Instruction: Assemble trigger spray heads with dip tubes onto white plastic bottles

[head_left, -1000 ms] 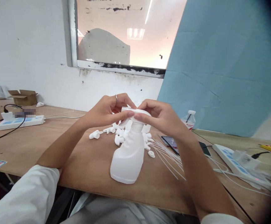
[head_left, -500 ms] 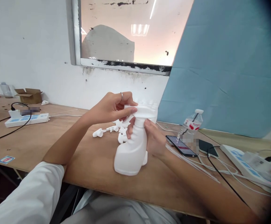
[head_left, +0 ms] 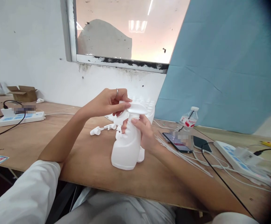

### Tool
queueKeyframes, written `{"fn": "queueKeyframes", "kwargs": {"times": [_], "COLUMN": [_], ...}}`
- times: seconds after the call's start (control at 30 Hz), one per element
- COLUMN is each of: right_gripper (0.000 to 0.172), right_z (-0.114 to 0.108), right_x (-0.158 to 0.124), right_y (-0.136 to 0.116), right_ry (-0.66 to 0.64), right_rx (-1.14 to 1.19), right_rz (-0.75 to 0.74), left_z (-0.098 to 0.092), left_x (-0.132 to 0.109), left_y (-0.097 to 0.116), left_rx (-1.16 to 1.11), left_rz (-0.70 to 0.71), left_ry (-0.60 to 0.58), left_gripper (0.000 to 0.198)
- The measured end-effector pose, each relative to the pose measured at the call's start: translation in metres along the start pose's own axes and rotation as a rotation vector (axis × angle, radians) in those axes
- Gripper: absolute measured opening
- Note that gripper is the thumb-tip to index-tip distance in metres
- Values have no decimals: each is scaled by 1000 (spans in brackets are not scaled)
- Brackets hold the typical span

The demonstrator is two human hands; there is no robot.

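Observation:
A white spray bottle (head_left: 125, 152) stands slightly tilted on the wooden table in front of me. Its white trigger sprayer head (head_left: 137, 108) sits at the top of the neck. My left hand (head_left: 118, 102), with a ring on one finger, pinches the sprayer head from the left between thumb and fingers. Around the neck, just under the head, my right hand (head_left: 147, 132) is closed, its thumb on the near side. Loose white sprayer parts (head_left: 95, 130) lie to the left behind the bottle. More white bottles (head_left: 151, 109) stand behind, partly hidden by my hands.
At right lie two phones (head_left: 177, 142), thin white tubes (head_left: 184, 157), cables and a power strip (head_left: 240, 160); a clear drink bottle (head_left: 189, 119) stands behind them. Another power strip (head_left: 21, 118) and an open cardboard box (head_left: 23, 93) are at left. The table's front edge is near my lap.
The view has shifted slightly. The sprayer head now shows more from its side, and my right hand has turned around the neck. Both hands keep their hold.

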State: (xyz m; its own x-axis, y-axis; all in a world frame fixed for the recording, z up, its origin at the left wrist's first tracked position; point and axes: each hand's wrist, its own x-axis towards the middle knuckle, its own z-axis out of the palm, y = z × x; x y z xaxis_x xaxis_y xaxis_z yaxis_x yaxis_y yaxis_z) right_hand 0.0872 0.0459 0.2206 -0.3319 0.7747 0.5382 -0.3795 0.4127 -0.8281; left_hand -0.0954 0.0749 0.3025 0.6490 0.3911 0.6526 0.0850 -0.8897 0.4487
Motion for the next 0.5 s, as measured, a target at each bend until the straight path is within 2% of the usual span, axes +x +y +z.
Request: {"fn": "queueKeyframes", "kwargs": {"times": [0.5], "right_gripper": [30], "right_z": [0], "right_x": [0], "right_y": [0], "right_ry": [-31], "right_rx": [75], "right_rz": [-11], "left_z": [-2], "left_x": [0], "left_y": [-2], "left_rx": [-9], "left_rz": [-13], "left_ry": [-30], "left_gripper": [28]}}
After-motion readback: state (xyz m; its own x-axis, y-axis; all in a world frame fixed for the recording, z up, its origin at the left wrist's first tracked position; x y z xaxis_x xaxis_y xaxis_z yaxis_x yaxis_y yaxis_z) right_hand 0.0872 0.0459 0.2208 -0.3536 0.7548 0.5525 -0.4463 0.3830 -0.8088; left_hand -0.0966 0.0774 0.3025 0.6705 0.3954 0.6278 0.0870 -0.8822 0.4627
